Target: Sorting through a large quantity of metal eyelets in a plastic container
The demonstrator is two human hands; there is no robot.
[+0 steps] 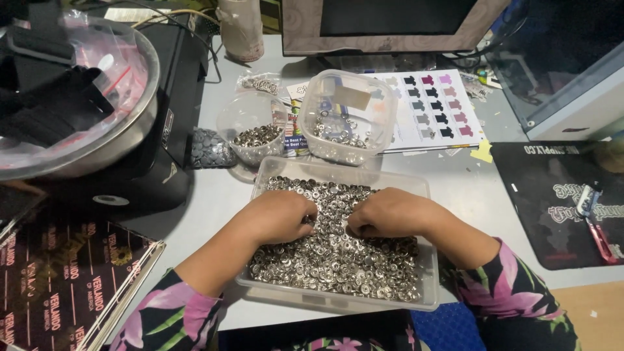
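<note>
Small silvery metal snap rings (338, 257) fill the clear rectangular plastic tray (426, 286) at the desk's near edge. They look light, hard and slick, likely to slide in a heap, so best pinched singly by the rim. Both hands are sunk in the pile's upper half: left hand (281, 216) and right hand (385, 212), fingers curled down, tips buried, so whether they're pinching anything can't be told. Behind sit a round clear bowl (250, 123) and a square clear tub (344, 114) holding similar parts.
</note>
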